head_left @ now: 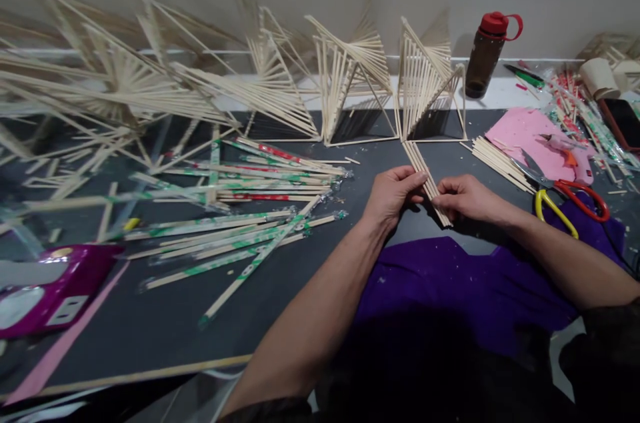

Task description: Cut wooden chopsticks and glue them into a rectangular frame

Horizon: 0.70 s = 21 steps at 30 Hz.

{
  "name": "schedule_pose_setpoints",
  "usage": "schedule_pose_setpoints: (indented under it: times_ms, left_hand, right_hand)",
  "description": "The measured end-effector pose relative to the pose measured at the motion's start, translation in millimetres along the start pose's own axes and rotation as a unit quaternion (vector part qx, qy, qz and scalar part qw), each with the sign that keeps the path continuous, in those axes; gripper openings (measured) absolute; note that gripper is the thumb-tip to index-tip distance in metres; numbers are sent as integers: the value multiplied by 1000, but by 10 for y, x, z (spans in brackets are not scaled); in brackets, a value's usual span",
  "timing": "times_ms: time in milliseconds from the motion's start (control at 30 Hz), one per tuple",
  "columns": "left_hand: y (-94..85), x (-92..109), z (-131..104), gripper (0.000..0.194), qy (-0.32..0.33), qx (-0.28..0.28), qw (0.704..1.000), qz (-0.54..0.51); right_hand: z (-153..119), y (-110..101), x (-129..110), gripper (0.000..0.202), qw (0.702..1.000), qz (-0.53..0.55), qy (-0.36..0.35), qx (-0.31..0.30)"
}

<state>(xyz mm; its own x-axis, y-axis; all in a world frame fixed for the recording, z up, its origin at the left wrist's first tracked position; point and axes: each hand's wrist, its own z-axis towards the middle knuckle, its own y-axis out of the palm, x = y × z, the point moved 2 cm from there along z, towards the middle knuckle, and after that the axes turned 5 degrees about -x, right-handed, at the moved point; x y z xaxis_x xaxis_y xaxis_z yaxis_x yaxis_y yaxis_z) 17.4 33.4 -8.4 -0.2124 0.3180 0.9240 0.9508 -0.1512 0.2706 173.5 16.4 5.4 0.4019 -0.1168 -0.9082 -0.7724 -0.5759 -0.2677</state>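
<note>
Several bare wooden chopsticks (419, 159) lie side by side in a slim, slanting bunch between my two hands. My left hand (394, 191) grips the bunch from the left, its thumb on top. On the lower right side, my right hand (461, 197) pinches the same chopsticks near their close end. Just beyond stands a twisted chopstick frame (425, 93), with a similar frame (357, 89) to its left. Right of my hands lies a loose row of bare chopsticks (500, 161). Purple cloth (435, 269) lies below my hands.
Wrapped chopsticks (260, 229) are strewn to the left, near a magenta device (65, 286). On the right are scissors (565, 206), a glue gun (567, 149) on pink cloth (515, 126), and a phone (623, 119). A red-capped bottle (485, 56) stands by the wall.
</note>
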Motion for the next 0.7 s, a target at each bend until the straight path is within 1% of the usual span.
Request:
schedule_pose_setpoints:
  times_ms: [100, 200, 300, 400, 467, 533, 567, 600, 633, 667, 700]
  left_hand:
    - [-2, 12, 1, 40, 6, 4, 1000, 1]
    - [-3, 31, -5, 37, 15, 10, 1000, 2]
    - [-21, 58, -2, 35, 28, 17, 999, -2]
    - [-85, 95, 24, 33, 59, 35, 998, -2]
    - [-152, 123, 48, 32, 85, 53, 995, 11]
    - [-223, 160, 62, 28, 121, 77, 988, 56]
    - [-253, 187, 58, 26, 151, 92, 979, 99]
    - [-275, 221, 46, 24, 188, 106, 963, 159]
    - [-285, 260, 23, 23, 230, 118, 937, 234]
    - [-280, 297, -6, 23, 272, 124, 900, 317]
    - [-262, 326, -40, 24, 309, 122, 853, 402]
  right_hand:
    - [-18, 9, -53, 15, 1000, 16, 12, -2]
    - [-36, 10, -95, 14, 999, 30, 19, 9]
    - [-49, -3, -112, 11, 999, 21, 21, 21]
    - [-51, -48, -83, 7, 999, -15, 38, 31]
    - [-47, -107, -49, 3, 996, -55, 44, 49]
    - [-45, -181, -19, 10, 990, -116, 36, 69]
    - [-46, -219, -9, 15, 985, -154, 29, 77]
    - [-47, -255, -2, 18, 977, -195, 22, 83]
    - [-50, -287, 3, 18, 967, -238, 15, 90]
    - [-54, -316, 4, 18, 954, -282, 10, 98]
    - [-58, -342, 5, 18, 940, -323, 7, 108]
